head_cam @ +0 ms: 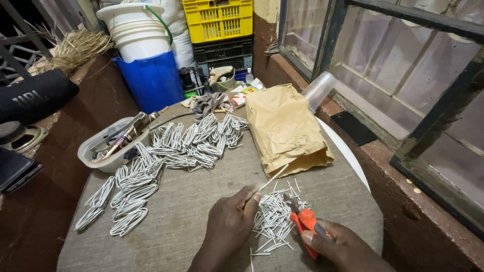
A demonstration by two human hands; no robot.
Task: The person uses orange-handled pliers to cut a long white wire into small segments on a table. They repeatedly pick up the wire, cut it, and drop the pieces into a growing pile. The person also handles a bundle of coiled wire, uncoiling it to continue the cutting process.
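Thin white wire piece (271, 179) pinched at lower end by left hand (229, 221); long axis diagonal, free tip pointed up-right toward brown paper bag (285, 128). Left hand knuckles-up, just below bag. Orange-handled cutters (304, 221) clenched in right hand (343, 247), nose aimed up-left over pile of cut wire pieces (272, 221) below bag.

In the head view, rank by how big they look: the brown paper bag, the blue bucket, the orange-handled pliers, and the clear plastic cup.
1. Brown paper bag, largest.
2. Blue bucket: partly hidden and farther back, so its true size is unsure.
3. and 4. Clear plastic cup and orange-handled pliers look alike; the pliers sit nearer, partly inside the right hand.
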